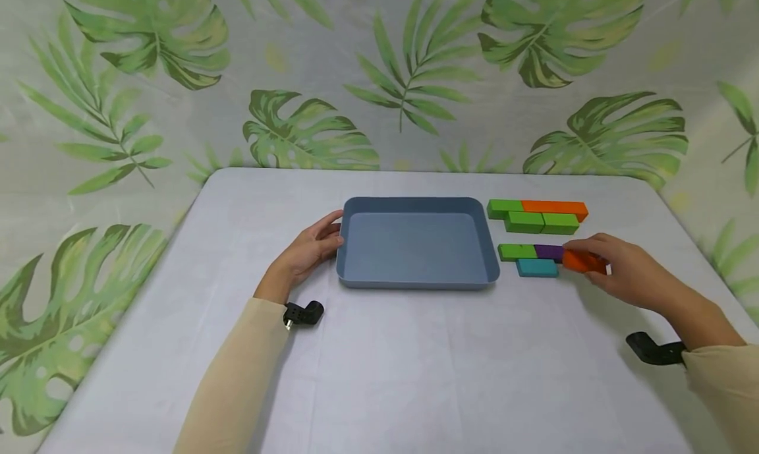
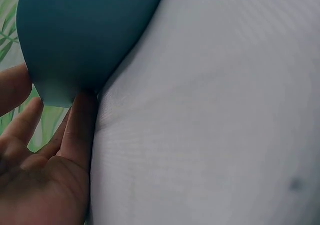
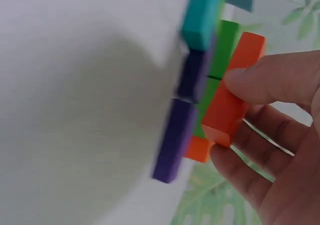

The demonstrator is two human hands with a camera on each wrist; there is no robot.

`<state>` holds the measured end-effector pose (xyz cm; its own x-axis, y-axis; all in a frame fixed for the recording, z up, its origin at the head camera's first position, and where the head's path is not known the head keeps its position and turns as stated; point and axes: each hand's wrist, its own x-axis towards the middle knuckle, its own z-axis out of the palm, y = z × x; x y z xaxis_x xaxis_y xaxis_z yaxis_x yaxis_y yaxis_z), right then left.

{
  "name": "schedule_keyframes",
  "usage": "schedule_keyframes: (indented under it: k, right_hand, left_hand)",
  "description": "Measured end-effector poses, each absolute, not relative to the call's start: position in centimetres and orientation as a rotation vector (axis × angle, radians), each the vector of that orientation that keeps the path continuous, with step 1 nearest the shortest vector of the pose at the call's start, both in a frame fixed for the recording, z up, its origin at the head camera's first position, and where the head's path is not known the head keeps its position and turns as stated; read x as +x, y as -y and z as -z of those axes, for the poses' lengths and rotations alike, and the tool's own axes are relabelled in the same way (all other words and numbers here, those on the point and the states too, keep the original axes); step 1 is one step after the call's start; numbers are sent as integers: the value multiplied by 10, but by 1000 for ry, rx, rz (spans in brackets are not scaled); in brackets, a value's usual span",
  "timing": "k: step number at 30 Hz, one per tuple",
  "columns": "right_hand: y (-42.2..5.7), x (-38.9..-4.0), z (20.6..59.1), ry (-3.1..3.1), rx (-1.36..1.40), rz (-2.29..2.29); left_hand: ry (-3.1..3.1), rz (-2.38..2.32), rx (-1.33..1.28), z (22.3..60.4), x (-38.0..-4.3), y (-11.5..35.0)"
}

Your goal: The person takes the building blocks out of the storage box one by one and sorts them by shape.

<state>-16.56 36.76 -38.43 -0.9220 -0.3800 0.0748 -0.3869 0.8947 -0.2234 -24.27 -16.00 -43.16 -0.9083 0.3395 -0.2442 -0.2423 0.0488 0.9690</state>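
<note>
An orange rectangular block [image 1: 584, 261] is pinched between the thumb and fingers of my right hand [image 1: 631, 273], held over the right end of the front group of blocks. Under and beside it lie a green block [image 1: 517, 252], purple blocks [image 3: 175, 140] and a teal block [image 1: 536, 268]; the held block partly covers the purple ones in the head view. On the other side, my left hand [image 1: 308, 250] touches the left outer wall of a blue-grey rectangular tray [image 1: 418, 285]. Its fingers rest against that wall, seen close in the left wrist view.
Behind the front group lie a long orange block [image 1: 554, 208] and several green blocks [image 1: 524, 222], right of the tray. A white cloth [image 1: 385, 355] covers the table. A leaf-patterned curtain [image 1: 415, 72] hangs along the far edge and sides.
</note>
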Motion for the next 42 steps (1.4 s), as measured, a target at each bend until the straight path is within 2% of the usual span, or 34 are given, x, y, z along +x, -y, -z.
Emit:
schedule_keyframes:
  k: [8,42]
  right_hand:
    - [-372,-166,404,3236,460,-382]
    - [-367,-167,411,3083,517,-298]
  left_hand:
    - [-1927,-1898,98,432,-244,159]
    - [-1911,-1923,119,433,-245,162]
